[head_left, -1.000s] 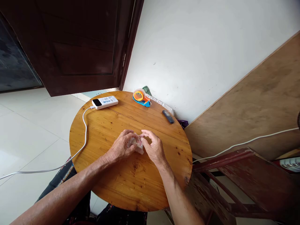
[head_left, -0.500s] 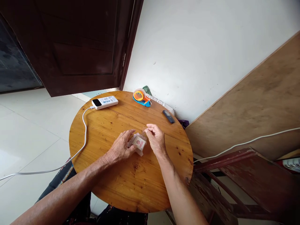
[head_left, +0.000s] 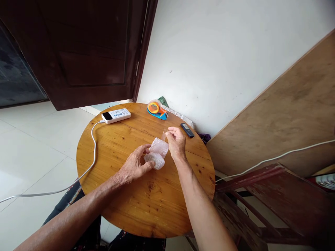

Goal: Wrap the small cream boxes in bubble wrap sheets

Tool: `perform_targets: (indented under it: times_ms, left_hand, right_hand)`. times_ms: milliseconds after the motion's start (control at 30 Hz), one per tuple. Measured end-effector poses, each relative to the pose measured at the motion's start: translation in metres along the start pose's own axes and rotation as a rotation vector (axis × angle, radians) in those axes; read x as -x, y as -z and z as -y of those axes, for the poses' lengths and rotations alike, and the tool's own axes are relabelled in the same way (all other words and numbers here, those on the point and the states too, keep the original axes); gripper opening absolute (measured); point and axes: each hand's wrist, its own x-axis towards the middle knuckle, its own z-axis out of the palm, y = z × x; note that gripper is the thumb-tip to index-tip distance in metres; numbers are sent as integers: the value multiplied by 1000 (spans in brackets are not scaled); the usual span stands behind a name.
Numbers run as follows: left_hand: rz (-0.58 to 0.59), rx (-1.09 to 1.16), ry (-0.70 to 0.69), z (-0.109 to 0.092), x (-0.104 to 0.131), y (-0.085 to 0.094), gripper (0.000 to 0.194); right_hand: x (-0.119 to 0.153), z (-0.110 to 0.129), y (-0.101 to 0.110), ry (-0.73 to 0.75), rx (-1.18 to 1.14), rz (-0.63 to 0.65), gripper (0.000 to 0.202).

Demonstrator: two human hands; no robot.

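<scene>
On the round wooden table (head_left: 117, 195) lies a small packet (head_left: 156, 161) with pale, faintly printed wrapping. A pinkish bubble-wrap flap (head_left: 159, 147) is raised at its far side. My left hand (head_left: 136, 163) grips the packet from the left, thumb at its near edge and fingers behind it. My right hand (head_left: 177, 143) is closed in a pinch on a short strip of clear tape (head_left: 164, 135), just above the flap. Whether the tape's lower end is stuck to the flap I cannot tell.
An orange and blue tape dispenser (head_left: 157, 109) stands at the table's far edge. Nearby lies a dark handheld device (head_left: 187, 130). A white device (head_left: 116, 115) with a white cable (head_left: 95, 146) sits at the far left. A dark red wooden chair (head_left: 282, 202) is at the right.
The bubble wrap has been lifted away from me, and the packet's red-printed face no longer shows. My right hand has moved slightly farther away with the tape. My left hand stays at the packet.
</scene>
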Motion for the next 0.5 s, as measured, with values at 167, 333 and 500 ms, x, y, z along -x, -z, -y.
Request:
perform_targets:
  times_ms: [167,333,500]
  left_hand:
    - [10,-3,10,1,-1,-1,41]
    - [1,6,-45,1,1,0,28]
    - [-45,42,53,7,-3,1,23]
  right_hand:
    - [-8,-19,-6,-92,4,-26,26]
    - [-4,-29,6,-154,17,-32,30]
    - [19,4,38,-111,76,33,35]
